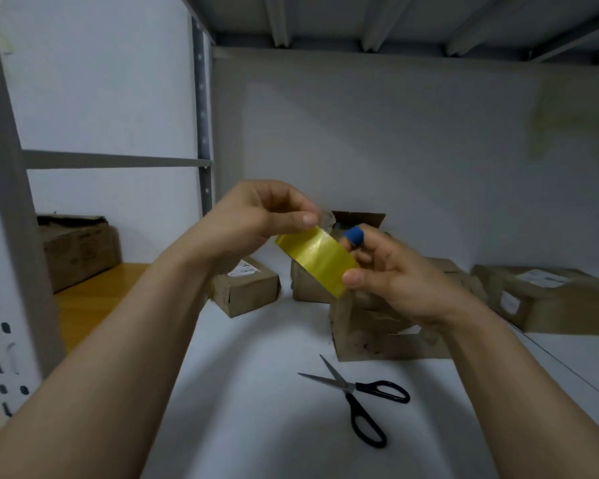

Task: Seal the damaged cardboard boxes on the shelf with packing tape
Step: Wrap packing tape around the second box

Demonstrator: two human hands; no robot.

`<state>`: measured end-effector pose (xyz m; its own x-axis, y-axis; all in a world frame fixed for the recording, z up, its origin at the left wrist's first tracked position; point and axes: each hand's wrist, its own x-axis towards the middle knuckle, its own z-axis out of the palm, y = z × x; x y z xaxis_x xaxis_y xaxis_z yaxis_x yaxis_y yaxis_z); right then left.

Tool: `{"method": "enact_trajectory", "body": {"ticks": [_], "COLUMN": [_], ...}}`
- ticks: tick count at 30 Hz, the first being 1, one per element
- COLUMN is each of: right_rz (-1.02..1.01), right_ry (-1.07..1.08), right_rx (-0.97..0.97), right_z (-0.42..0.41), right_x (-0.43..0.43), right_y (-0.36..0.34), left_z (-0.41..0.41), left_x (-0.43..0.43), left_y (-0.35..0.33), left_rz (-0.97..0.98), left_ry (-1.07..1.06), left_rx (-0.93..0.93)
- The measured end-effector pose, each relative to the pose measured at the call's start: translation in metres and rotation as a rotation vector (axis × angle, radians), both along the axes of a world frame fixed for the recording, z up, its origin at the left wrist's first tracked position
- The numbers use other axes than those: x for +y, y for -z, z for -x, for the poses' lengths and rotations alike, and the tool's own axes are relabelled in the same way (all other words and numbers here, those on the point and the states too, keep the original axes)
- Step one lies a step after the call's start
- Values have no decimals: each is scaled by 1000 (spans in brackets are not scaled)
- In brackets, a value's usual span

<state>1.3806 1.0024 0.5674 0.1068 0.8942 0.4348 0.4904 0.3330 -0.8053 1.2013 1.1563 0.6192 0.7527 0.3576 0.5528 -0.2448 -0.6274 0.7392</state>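
Observation:
A yellow roll of packing tape (317,261) is held up in the middle of the view, above the white shelf (256,392). My right hand (395,274) grips the roll, thumb on its near edge; one finger wears a blue cover. My left hand (260,216) pinches the loose clear end of the tape at the roll's top. Below my right hand lies a torn, crumpled cardboard box (370,330). Behind it stands an open-flapped box (357,219), partly hidden by the roll.
Black-handled scissors (363,395) lie open on the shelf near me. A small labelled box (246,288) sits left of centre, another labelled box (547,295) at right. A dented box (80,250) rests on the wooden shelf beyond the grey upright post (14,216).

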Motion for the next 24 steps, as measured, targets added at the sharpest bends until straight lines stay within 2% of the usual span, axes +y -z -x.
{"method": "enact_trajectory", "body": {"ticks": [7,11,14,17,20,24], "right_rz": [-15,-148,-198,-54,16,83], "right_ry": [140,424,526,471,436,529], "right_rx": [2,54,66,78,170,232], "right_z": [1,8,17,27,32,30], "right_x": [-32,-63,-84,-100,-106,-97], "right_y": [-26,-50,-53,-41,-21,0], "left_z": [-37,-61,-83,-111,-131,-148], "left_x": [-27,-40,-40,-28,-3,18], "left_y": [-19,-45,-51,-39,-20,4], "left_rz": [-9,-32,-28,4,31,50], "left_ry": [-132,-93,-77,-80,-161,-156], "left_rx": [-114,-133,-47,111,177,292]}}
